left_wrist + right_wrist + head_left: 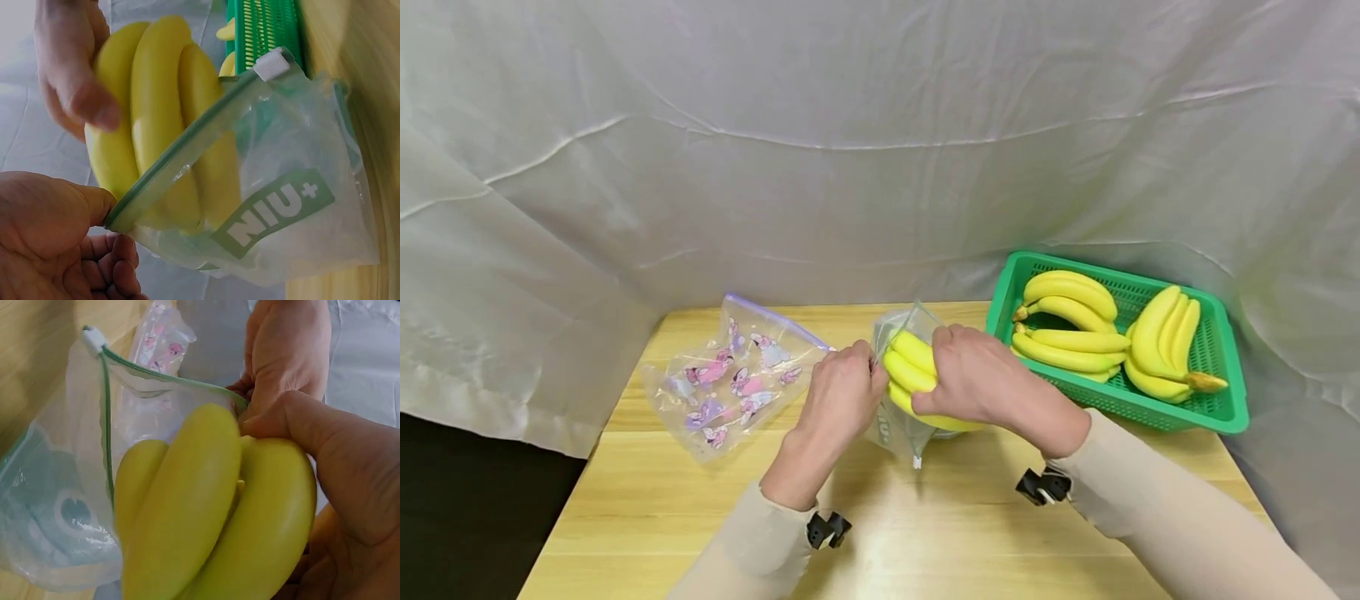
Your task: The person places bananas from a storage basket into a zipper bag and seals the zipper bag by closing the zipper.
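Grey cloth hangs behind a pale wooden table. Near the middle of it, a banana bunch sits at the mouth of a clear bag; part of the bunch shows through the bag's wall, though how deep it reaches I cannot tell. From the head view, the bunch lies to the left of the right hand, its long axis slanting from the bag toward the person's right and nearer edge. That hand is clamped on the bunch, thumb across the bananas. The left hand is nearer the bag and pinches its green rim, while the white slider hangs at the rim's near end, held by neither hand. Farther out, a patterned bag lies flat on the left, and a green basket holding more bananas stands on the right.
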The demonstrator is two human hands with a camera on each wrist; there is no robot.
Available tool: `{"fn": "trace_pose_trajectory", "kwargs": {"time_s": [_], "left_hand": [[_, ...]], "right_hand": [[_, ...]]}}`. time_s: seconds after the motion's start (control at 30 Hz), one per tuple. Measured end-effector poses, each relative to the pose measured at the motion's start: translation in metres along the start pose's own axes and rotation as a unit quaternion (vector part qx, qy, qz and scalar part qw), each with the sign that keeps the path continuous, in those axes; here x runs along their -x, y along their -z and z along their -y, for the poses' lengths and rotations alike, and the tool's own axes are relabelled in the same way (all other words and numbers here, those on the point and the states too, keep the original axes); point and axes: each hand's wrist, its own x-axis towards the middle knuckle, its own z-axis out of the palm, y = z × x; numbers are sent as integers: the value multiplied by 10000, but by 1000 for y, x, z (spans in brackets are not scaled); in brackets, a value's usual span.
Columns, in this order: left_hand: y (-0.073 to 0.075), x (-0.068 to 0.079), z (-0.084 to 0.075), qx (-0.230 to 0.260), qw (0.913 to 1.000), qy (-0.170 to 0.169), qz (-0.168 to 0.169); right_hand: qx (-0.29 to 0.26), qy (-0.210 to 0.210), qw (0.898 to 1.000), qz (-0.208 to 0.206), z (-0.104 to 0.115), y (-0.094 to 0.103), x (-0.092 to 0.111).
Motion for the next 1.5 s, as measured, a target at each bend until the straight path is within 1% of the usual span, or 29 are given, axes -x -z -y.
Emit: {"fn": "trace_pose_trajectory", "kwargs": {"time_s": [0.07, 0.17, 0.23, 0.33, 0.5, 0.7, 0.8, 0.93, 0.97, 1.07, 1.2, 1.27, 1.37, 1.43, 1.5], "left_hand": [[-1, 0, -1, 4, 10000, -49, -38], [-3, 1, -1, 10, 9999, -53, -88], [-4, 1, -1, 32, 9999, -59, -98], [-5, 2, -2, 55, 9999, -78, -54], [-8, 4, -3, 143, 9998, -63, 137], [-9, 6, -6, 501, 9973, 129, 519], [-7, 7, -7, 555, 9962, 220, 634], [-3, 7, -9, 719, 9935, 366, 806], [-2, 7, -10, 785, 9926, 407, 830], [1, 6, -11, 917, 9909, 546, 815], [6, 4, -11, 957, 9900, 761, 697], [7, 2, -10, 968, 9898, 817, 656], [8, 0, -8, 1050, 9884, 871, 665], [8, 0, -6, 1110, 9873, 904, 685], [8, -1, -5, 1168, 9857, 958, 741]], "right_hand": [[-350, -426, 9981, 258, 1, 1, -6], [-854, -1080, 9891, 523, 2, 1, -13], [-1076, -1397, 9827, 560, 1, 1, -17], [-1301, -1744, 9743, 577, -2, 2, -21], [-1735, -2098, 9603, 601, -10, 2, -27], [-2224, -2251, 9474, 487, -18, -2, -32], [-2377, -2322, 9428, 280, -19, -7, -32], [-2533, -2485, 9348, -132, -13, -17, -28], [-2519, -2485, 9350, -235, -11, -20, -27], [-2356, -2333, 9421, -495, -2, -28, -23], [-1938, -1928, 9592, -726, 8, -33, -20], [-1662, -1743, 9677, -740, 12, -34, -19], [-1085, -1510, 9800, -703, 15, -35, -20], [-772, -1388, 9853, -622, 16, -36, -21], [-617, -1307, 9881, -530, 16, -36, -21]]}}
